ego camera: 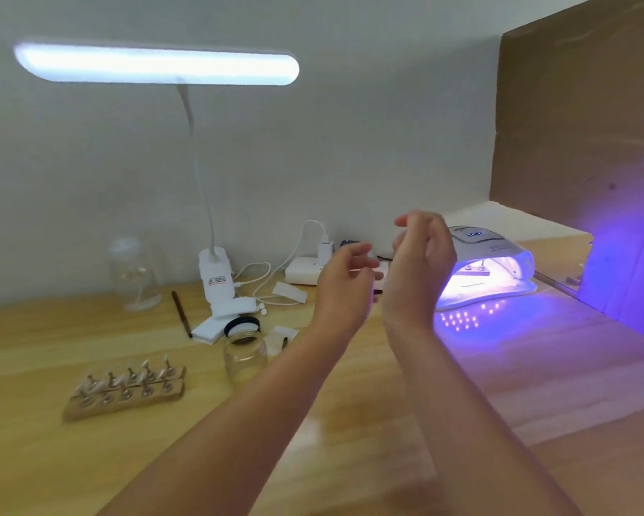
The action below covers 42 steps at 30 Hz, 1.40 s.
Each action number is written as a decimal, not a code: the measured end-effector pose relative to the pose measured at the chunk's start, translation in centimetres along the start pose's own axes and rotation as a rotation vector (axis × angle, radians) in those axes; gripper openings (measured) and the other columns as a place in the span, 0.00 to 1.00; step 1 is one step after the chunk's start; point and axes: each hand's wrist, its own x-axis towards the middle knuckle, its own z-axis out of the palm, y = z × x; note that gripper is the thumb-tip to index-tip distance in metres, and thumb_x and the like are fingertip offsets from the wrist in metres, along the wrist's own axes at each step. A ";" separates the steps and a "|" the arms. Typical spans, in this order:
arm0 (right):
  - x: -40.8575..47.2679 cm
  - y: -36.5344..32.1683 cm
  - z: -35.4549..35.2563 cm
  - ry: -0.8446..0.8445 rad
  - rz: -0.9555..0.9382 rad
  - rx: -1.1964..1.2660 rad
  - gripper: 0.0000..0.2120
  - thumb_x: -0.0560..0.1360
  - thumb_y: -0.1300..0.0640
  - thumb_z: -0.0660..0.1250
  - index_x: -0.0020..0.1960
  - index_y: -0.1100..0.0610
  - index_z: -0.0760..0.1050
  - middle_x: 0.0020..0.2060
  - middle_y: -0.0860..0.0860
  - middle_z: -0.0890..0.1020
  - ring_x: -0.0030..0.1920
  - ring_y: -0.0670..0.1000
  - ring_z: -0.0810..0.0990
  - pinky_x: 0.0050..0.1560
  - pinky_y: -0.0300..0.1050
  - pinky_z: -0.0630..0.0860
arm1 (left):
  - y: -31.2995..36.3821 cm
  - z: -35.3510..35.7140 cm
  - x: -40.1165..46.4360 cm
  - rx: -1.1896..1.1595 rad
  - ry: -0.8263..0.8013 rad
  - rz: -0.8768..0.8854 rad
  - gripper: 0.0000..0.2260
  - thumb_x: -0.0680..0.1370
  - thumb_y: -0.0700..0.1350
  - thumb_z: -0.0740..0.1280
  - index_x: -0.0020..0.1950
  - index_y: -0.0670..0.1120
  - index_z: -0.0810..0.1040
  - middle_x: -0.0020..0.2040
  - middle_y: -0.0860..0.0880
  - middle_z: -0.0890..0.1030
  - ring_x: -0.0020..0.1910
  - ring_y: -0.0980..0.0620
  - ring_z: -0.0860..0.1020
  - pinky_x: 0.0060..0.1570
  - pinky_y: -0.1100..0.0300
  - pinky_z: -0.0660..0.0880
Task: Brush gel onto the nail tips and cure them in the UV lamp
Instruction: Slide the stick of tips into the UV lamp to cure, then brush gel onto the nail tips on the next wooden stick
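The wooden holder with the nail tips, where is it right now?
In the head view, the wooden nail-tip holder sits on the table's left side, just left of the open glass jar, well away from the lit UV lamp.

Soft, motion-blurred view; desk lamp (156,64) glares white, UV lamp (488,271) spills violet light.

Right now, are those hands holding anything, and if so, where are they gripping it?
Nothing is held. The left hand and right hand are both raised above the table with fingers loosely curled, empty.
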 end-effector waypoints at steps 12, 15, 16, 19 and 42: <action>-2.4 2.0 1.7 -0.861 0.069 -0.836 0.07 0.71 0.50 0.63 0.36 0.51 0.71 0.22 0.43 0.79 0.20 0.38 0.71 0.30 0.39 0.69 | -4.1 -23.3 -5.0 0.532 0.508 0.272 0.17 0.75 0.30 0.56 0.53 0.51 0.72 0.47 0.50 0.74 0.41 0.58 0.72 0.36 0.73 0.67; -3.6 3.1 1.9 -1.098 0.153 -0.988 0.06 0.71 0.51 0.64 0.38 0.52 0.70 0.24 0.44 0.79 0.19 0.37 0.72 0.26 0.35 0.67 | -7.1 -25.9 -6.7 0.657 0.518 0.069 0.19 0.72 0.28 0.57 0.58 0.45 0.72 0.48 0.48 0.72 0.45 0.49 0.70 0.41 0.63 0.66; -4.1 3.6 2.0 -1.121 0.145 -1.010 0.07 0.71 0.51 0.64 0.37 0.52 0.70 0.25 0.45 0.79 0.21 0.38 0.73 0.27 0.35 0.67 | -7.8 -26.4 -7.1 0.675 0.502 0.005 0.20 0.72 0.27 0.57 0.60 0.42 0.71 0.49 0.46 0.71 0.45 0.48 0.70 0.43 0.59 0.65; -5.1 4.7 2.2 -1.149 0.074 -1.112 0.06 0.71 0.53 0.65 0.37 0.51 0.69 0.30 0.45 0.78 0.30 0.43 0.77 0.31 0.38 0.69 | -8.5 -27.2 -7.3 0.635 0.447 -0.170 0.22 0.72 0.27 0.56 0.65 0.40 0.66 0.50 0.45 0.70 0.47 0.48 0.70 0.46 0.57 0.64; -2.9 2.8 2.1 -0.672 0.844 0.309 0.13 0.72 0.64 0.57 0.44 0.56 0.81 0.32 0.49 0.78 0.26 0.43 0.74 0.28 0.35 0.74 | -5.7 -27.5 -7.9 0.712 -0.031 -0.495 0.12 0.64 0.45 0.77 0.41 0.51 0.76 0.39 0.50 0.77 0.37 0.55 0.75 0.36 0.66 0.67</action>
